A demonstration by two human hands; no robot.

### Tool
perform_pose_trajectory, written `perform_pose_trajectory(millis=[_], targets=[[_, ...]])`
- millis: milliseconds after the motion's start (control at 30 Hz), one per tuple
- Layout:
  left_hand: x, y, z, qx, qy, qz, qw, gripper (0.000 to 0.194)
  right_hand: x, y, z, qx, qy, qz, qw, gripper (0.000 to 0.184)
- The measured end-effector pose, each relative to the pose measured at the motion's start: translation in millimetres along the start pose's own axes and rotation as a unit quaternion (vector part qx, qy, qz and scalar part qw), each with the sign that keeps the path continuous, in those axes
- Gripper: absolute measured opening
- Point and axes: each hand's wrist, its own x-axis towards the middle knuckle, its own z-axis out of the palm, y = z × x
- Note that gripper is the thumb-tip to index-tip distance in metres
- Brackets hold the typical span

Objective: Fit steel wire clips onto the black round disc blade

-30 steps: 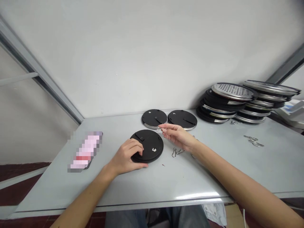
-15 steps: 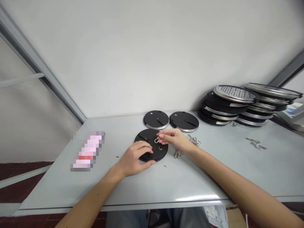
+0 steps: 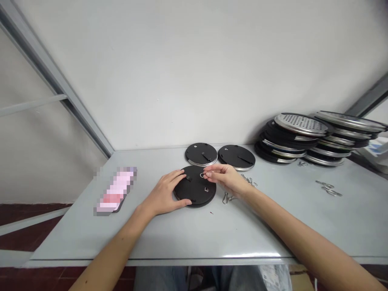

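A black round disc (image 3: 197,192) lies flat on the table, with a small strip and a hole on its face. My left hand (image 3: 165,192) rests against its left edge, fingers and thumb spread along the rim. Over the disc's upper right part, my right hand (image 3: 227,178) pinches a small metal wire clip (image 3: 202,175); the fingertips cover part of it. More metal clips (image 3: 226,198) lie just beside and beneath my right wrist, partly hidden by it.
Two similar discs (image 3: 201,154) sit at the wall behind. Stacks of black and silver discs (image 3: 295,139) stand at the back right, one topped by a perforated plate (image 3: 300,123). Loose metal clips (image 3: 329,188) lie farther right. A phone (image 3: 117,192), its screen blurred, lies left.
My left hand has slid left off the disc's face to its edge, its fingers straightening. My right hand still pinches the clip, nearly in place. The view has shifted slightly.
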Motion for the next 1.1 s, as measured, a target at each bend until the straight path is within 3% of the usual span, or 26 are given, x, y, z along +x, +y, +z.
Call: perform_pose_trajectory(millis=[433,700,867,1100], targets=[[11,25,18.4,0.052,0.089,-0.025,0.994,0.073,3,-6,1,-0.1,0.078,-0.048,0.991,0.03],[31,43,34.2,0.079,0.141,-0.036,0.986,0.062,3,-6,6,-0.142,0.059,-0.093,0.984,0.033],[38,33,25.0,-0.042,0.086,-0.019,0.995,0.033,4,-6,2,-0.149,0.055,-0.106,0.981,0.031],[30,-8,-2.3,-0.094,0.003,0.059,0.994,0.035,3,-8,-1,-0.176,0.04,-0.084,0.98,0.029]])
